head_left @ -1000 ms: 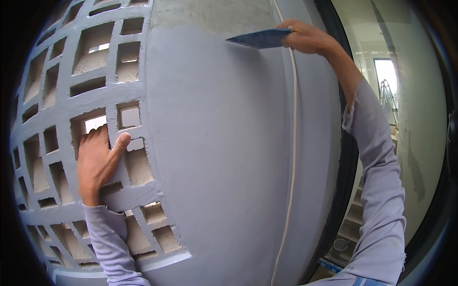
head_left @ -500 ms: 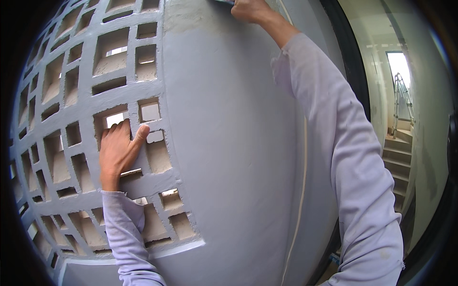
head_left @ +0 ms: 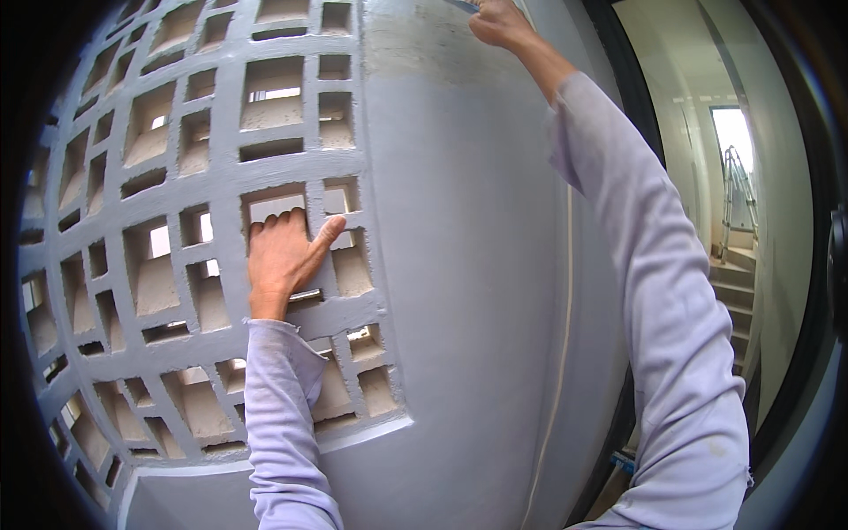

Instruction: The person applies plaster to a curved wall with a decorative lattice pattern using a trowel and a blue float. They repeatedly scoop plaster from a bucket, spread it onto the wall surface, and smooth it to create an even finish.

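Note:
My left hand (head_left: 283, 256) is hooked by its fingers into an opening of the grey lattice wall (head_left: 208, 261), with the thumb stretched apart toward a smaller opening. The fingertips are hidden inside the hole. My right arm reaches up to the top of the view. There my right hand (head_left: 503, 21) is closed on a flat-bladed tool (head_left: 462, 4), perhaps a trowel; most of it lies beyond the upper edge. The blade is beside a darker, rough-looking patch (head_left: 415, 44) on the smooth grey wall (head_left: 459, 265).
A pale cord (head_left: 563, 291) hangs down the wall beneath my right arm. Along the right runs a dark frame (head_left: 649, 124). Past it are stairs (head_left: 735, 300) and a metal ladder (head_left: 738, 199). A pale ledge (head_left: 371, 433) borders the lattice below.
The view has turned leftward, so the lattice and both hands sit farther right in the picture. My left hand keeps its hold on the lattice; my right hand still holds the tool up high.

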Demonstrator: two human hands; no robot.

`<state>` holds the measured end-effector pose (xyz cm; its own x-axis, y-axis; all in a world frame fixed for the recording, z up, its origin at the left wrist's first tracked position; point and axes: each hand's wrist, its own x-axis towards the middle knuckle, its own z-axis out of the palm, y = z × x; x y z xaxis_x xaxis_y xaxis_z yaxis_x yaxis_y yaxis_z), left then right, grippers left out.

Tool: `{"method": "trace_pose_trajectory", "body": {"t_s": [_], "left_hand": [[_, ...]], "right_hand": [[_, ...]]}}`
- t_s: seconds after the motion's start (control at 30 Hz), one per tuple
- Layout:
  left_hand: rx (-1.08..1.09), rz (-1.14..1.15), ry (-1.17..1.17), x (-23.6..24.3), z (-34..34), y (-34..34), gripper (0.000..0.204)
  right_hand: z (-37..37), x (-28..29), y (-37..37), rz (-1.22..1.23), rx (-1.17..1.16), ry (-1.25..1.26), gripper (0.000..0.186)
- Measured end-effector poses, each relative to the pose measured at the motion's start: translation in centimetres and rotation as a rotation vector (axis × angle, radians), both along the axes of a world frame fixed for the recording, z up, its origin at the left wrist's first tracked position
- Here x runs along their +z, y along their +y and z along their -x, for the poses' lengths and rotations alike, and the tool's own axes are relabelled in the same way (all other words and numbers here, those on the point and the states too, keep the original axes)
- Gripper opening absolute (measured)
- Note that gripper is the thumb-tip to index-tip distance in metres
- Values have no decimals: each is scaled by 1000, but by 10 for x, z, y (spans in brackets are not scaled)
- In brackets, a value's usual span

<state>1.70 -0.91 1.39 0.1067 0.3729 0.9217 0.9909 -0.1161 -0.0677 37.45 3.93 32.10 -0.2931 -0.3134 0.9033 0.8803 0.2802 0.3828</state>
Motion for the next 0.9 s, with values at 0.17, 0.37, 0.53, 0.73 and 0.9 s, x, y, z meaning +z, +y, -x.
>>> {"method": "trace_pose_trajectory", "body": {"t_s": [0.17, 0.37, 0.53, 0.73, 0.9], "left_hand": [[14, 93, -5, -2, 14, -3, 89], [15, 54, -27, 2, 13, -3, 93], [10, 54, -7, 2, 17, 3, 90], [60, 26, 14, 0, 16, 2, 87], [57, 15, 0, 2, -1, 6, 82]], "right_hand": [[61, -11, 6, 272, 220, 102, 36], [68, -126, -57, 487, -23, -46, 53], [40, -271, -93, 893, -6, -218, 50], [0, -519, -137, 1135, 595, 292, 52], [0, -770, -175, 1523, 1271, 1537, 37]]}}
